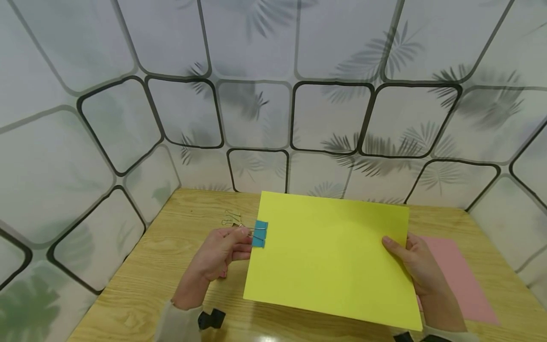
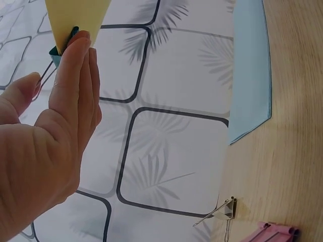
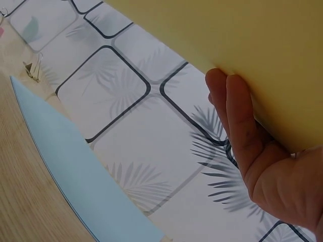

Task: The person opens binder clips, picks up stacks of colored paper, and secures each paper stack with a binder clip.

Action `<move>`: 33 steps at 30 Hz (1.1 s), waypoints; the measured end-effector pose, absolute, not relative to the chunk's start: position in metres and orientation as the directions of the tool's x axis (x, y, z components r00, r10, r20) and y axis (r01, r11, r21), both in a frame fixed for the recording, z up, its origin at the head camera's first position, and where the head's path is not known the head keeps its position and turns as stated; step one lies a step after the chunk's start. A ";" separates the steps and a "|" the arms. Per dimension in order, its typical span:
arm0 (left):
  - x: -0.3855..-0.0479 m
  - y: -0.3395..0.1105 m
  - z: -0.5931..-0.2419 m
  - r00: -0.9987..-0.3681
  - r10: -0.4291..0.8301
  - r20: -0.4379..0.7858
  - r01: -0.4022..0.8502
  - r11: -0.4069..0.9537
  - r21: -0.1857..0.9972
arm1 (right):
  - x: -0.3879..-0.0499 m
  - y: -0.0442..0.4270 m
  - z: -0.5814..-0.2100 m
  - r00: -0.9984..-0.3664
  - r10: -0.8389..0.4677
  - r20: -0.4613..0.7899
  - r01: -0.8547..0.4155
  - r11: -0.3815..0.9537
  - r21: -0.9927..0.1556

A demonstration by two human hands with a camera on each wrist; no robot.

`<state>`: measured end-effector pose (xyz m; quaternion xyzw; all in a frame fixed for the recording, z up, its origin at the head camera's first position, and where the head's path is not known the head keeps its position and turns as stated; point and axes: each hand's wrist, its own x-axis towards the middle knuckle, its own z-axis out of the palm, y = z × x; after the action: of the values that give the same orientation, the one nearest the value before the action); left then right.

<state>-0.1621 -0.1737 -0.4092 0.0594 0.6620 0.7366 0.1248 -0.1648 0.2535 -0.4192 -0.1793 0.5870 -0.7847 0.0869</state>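
A yellow sheet of paper or thin stack [image 1: 333, 261] is held up above the table, tilted slightly down to the right. On its left edge sits a blue binder clip [image 1: 259, 234] with wire handles pointing left. My left hand [image 1: 222, 251] pinches this clip by its handles, the thumb [image 2: 22, 93] on one wire and the fingers along the other side. At the opposite edge my right hand [image 1: 423, 270] grips the sheet, thumb in front and fingers [image 3: 239, 111] behind. How many sheets are stacked cannot be told.
Pink paper [image 1: 461, 285] lies on the wooden table [image 1: 141, 294] at the right. The wrist views show blue paper [image 2: 252, 70] on the tabletop. Near the left hand lie a gold binder clip [image 2: 230, 207] and a pink binder clip [image 2: 275, 233]. Patterned walls [image 1: 256, 114] enclose the table.
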 end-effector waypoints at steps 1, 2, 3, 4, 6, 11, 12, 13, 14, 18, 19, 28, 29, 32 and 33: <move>-0.162 -0.174 -0.410 -0.961 0.262 -0.084 -0.111 -0.093 0.989 | -0.165 0.254 -0.419 -0.921 -0.346 0.179 -0.074 -0.296 -0.952; -0.163 -0.173 -0.410 -0.961 0.261 -0.091 -0.119 -0.092 0.989 | -0.165 0.254 -0.419 -0.921 -0.345 0.179 -0.075 -0.293 -0.953; -0.163 -0.173 -0.410 -0.960 0.262 -0.097 -0.124 -0.090 0.988 | -0.164 0.254 -0.419 -0.922 -0.345 0.178 -0.077 -0.287 -0.955; -0.163 -0.173 -0.410 -0.959 0.265 -0.100 -0.127 -0.086 0.988 | -0.165 0.255 -0.419 -0.923 -0.343 0.177 -0.079 -0.282 -0.956; -0.163 -0.172 -0.410 -0.956 0.276 -0.104 -0.129 -0.074 0.989 | -0.164 0.256 -0.419 -0.925 -0.338 0.176 -0.083 -0.272 -0.959; -0.161 -0.173 -0.408 -0.947 0.311 -0.087 -0.107 -0.049 0.993 | -0.164 0.258 -0.419 -0.924 -0.331 0.190 -0.096 -0.280 -0.955; -0.161 -0.174 -0.408 -0.945 0.315 -0.084 -0.103 -0.044 0.994 | -0.164 0.258 -0.418 -0.924 -0.331 0.193 -0.096 -0.286 -0.953; -0.160 -0.174 -0.407 -0.946 0.313 -0.085 -0.103 -0.040 0.994 | -0.164 0.257 -0.418 -0.924 -0.330 0.195 -0.098 -0.289 -0.952; -0.160 -0.174 -0.407 -0.947 0.309 -0.089 -0.105 -0.037 0.994 | -0.164 0.257 -0.418 -0.924 -0.329 0.195 -0.097 -0.292 -0.952; -0.161 -0.174 -0.405 -0.952 0.286 -0.107 -0.114 -0.007 0.993 | -0.164 0.256 -0.417 -0.924 -0.328 0.196 -0.098 -0.293 -0.951; -0.161 -0.175 -0.405 -0.953 0.282 -0.109 -0.113 -0.001 0.994 | -0.164 0.256 -0.417 -0.923 -0.329 0.198 -0.100 -0.291 -0.952; -0.164 -0.181 -0.407 -0.940 0.330 -0.083 -0.063 0.069 0.996 | -0.162 0.258 -0.414 -0.929 -0.307 0.206 -0.117 -0.283 -0.952; -0.164 -0.182 -0.407 -0.939 0.333 -0.083 -0.062 0.075 0.995 | -0.162 0.258 -0.414 -0.928 -0.309 0.207 -0.118 -0.283 -0.952; -0.164 -0.184 -0.407 -0.937 0.339 -0.080 -0.052 0.091 0.994 | -0.162 0.258 -0.413 -0.921 -0.324 0.215 -0.122 -0.284 -0.951; -0.163 -0.184 -0.407 -0.938 0.338 -0.078 -0.049 0.094 0.994 | -0.162 0.259 -0.413 -0.918 -0.331 0.220 -0.126 -0.283 -0.951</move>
<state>-0.1633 -0.1838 -0.4073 0.0997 0.7251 0.6657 0.1454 -0.1621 0.2585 -0.4131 -0.1921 0.5950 -0.7777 0.0658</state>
